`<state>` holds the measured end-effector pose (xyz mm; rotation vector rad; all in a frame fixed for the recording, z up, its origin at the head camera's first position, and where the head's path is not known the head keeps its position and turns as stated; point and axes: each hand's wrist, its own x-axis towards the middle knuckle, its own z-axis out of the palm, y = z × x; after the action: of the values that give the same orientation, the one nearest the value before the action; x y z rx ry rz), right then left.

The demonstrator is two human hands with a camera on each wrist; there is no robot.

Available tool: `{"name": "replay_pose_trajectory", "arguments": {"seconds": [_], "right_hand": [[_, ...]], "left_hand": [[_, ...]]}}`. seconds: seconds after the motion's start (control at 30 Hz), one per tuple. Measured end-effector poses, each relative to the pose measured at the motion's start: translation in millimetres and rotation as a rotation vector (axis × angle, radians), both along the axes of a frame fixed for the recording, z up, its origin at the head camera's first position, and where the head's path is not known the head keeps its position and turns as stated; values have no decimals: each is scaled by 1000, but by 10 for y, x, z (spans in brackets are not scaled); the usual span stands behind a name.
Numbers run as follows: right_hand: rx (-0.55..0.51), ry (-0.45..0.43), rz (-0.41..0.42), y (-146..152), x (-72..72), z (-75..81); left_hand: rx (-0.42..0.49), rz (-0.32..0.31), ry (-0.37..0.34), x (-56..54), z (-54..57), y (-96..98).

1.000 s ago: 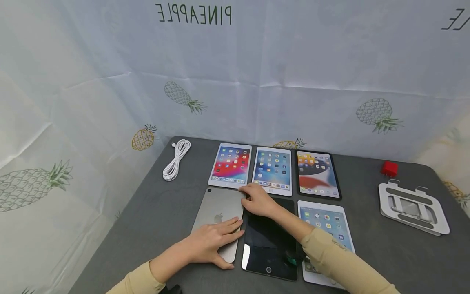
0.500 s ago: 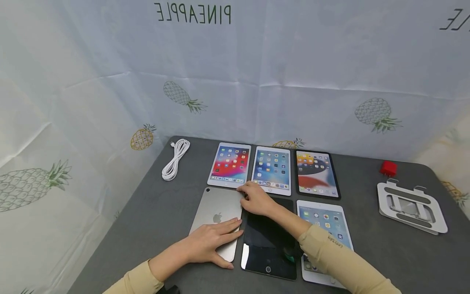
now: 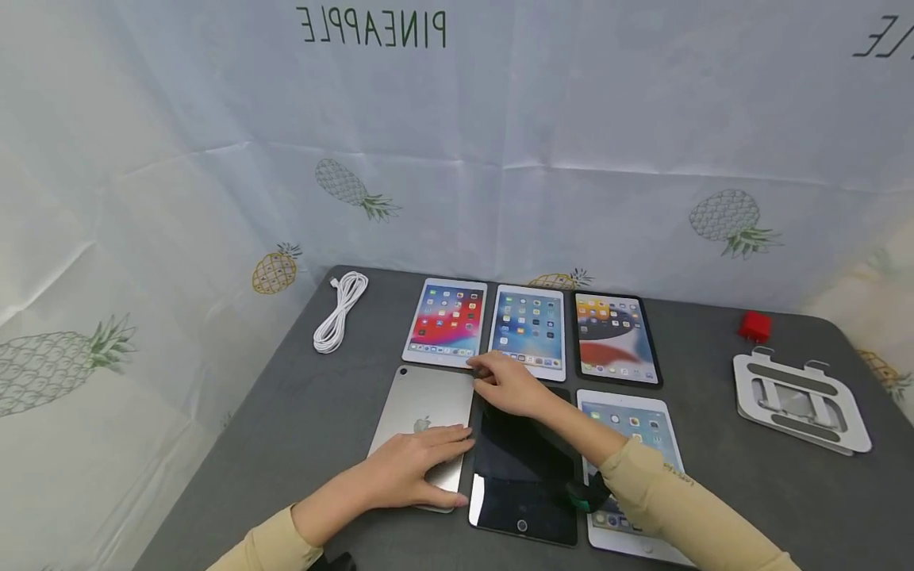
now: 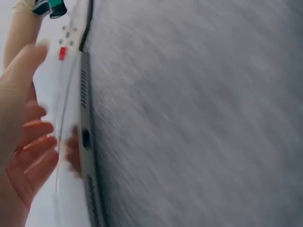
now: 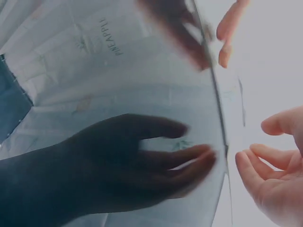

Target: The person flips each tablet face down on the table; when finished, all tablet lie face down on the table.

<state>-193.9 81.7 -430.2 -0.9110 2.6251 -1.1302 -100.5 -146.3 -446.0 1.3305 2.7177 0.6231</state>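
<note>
A silver tablet point(image 3: 432, 392) lies face down, its logo partly covered by my left hand point(image 3: 410, 469). That hand is spread over the lower right part of the tablet. In the left wrist view the palm hovers beside the tablet's port edge point(image 4: 86, 139), fingers loosely bent. My right hand point(image 3: 510, 387) is at the silver tablet's upper right corner, over the top of a black tablet point(image 3: 520, 492) with a dark screen. The right wrist view shows its fingers point(image 5: 251, 177) loosely curved with nothing between them, mirrored in the dark screen point(image 5: 142, 94).
Behind stand two white-framed tablets point(image 3: 448, 321) point(image 3: 528, 329) and a black-framed one point(image 3: 617, 337), screens lit. Another white tablet point(image 3: 631, 420) lies partly under my right forearm. A coiled white cable point(image 3: 340, 312) is at left; a red charger point(image 3: 754, 326) and metal stand point(image 3: 800, 400) at right.
My right hand has shifted slightly right and up from the silver tablet's corner. My left thumb has moved up and inward. The tablets lie nearly as before.
</note>
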Motion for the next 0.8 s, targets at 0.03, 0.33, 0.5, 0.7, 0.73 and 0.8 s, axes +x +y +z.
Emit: {"name": "replay_pose_trajectory", "arguments": {"seconds": [0.03,0.33,0.5,0.7,0.73,0.8], "right_hand": [[-19,-18,-8,38,12,32],[-83,-188,-143,489,190,234],[-74,-314,-204,787,385,243],[-124,-430,-258,1070,638,212],[-140,-449,-267,1102,683,203],[-177,-485,-284,1154,769,183]], "left_hand": [[42,29,-44,-5,26,25],[468,303,-587,-58,182,260],[620,436,-874,-39,254,322],[716,466,-1101,-50,290,376],[713,465,-1121,-49,293,382],[696,459,-1153,-46,298,392]]}}
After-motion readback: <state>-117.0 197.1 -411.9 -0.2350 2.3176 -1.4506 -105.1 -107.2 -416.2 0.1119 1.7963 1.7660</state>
